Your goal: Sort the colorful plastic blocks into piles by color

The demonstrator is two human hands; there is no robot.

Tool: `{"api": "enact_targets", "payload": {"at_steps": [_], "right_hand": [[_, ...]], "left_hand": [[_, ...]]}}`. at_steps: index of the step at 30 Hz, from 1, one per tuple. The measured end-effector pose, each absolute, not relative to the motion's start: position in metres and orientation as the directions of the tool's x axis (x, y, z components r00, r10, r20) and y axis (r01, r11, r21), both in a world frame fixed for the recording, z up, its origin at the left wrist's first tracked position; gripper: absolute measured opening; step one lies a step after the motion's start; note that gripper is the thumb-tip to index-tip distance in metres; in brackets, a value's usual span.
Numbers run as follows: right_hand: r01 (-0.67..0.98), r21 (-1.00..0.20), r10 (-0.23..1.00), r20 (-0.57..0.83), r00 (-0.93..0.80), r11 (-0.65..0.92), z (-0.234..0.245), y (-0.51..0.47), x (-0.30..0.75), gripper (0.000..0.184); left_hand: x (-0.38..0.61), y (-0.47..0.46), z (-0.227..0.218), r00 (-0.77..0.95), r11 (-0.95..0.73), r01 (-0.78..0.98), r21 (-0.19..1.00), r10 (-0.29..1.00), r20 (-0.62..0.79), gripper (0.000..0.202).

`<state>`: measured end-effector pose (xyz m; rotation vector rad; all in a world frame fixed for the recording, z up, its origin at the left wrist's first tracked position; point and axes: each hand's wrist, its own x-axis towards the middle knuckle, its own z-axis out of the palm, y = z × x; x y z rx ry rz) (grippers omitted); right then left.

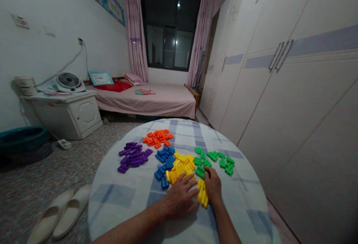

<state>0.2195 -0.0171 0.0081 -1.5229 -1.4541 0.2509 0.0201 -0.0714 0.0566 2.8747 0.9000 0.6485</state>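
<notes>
My left hand (pixel 181 196) is open, palm down, its fingers spread at the near edge of the yellow plastic pieces (pixel 183 165). My right hand (pixel 213 185) has its fingers curled in beside the green plastic pieces (pixel 200 172); its fingertips meet the nearest green one, and whatever is between them is hidden. Between my hands lies a smaller cluster of yellow pieces (pixel 202 193). Blue pieces (pixel 164 165) border the yellow heap on the left. Farther off are an orange heap (pixel 158 138) and a purple heap (pixel 134 157).
A checked cloth covers the round table (pixel 117 208). Beyond it stands a bed (pixel 167 97) below a window. A tall wardrobe (pixel 307 117) runs along the right. On the left are a cabinet (pixel 84 115) with a fan (pixel 69 81), a teal basin (pixel 24 136) and slippers (pixel 60 214).
</notes>
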Motion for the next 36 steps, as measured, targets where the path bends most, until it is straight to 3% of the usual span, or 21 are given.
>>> {"api": "enact_targets", "payload": {"at_steps": [4,9,15,19,26,36], "right_hand": [[0.657,-0.731,0.851,0.455,0.264,0.187,0.007,-0.016,0.22,0.032],[0.656,-0.735,0.862,0.433,0.263,0.169,0.01,-0.017,0.219,0.034],[0.66,-0.73,0.85,0.451,0.271,0.177,0.011,-0.018,0.22,0.034],[0.655,-0.731,0.849,0.458,0.264,0.19,0.011,-0.019,0.218,0.034],[0.666,-0.723,0.862,0.444,0.244,0.184,0.009,-0.018,0.22,0.035],[0.664,-0.725,0.866,0.439,0.241,0.183,0.009,-0.017,0.221,0.035]], "left_hand": [[0.035,-0.084,0.05,0.813,-0.895,0.419,0.153,0.444,0.375,0.034],[0.05,-0.077,0.031,0.692,-0.808,0.55,0.212,0.583,0.426,0.024],[0.045,-0.051,0.029,0.668,-0.758,0.631,0.164,0.639,0.382,0.02],[0.025,-0.043,0.035,0.574,-0.685,0.702,0.196,0.706,0.414,0.016],[0.007,-0.042,0.038,0.486,-0.648,0.729,0.223,0.718,0.498,0.018],[0.006,-0.045,0.039,0.478,-0.639,0.723,0.262,0.737,0.477,0.015]]}}
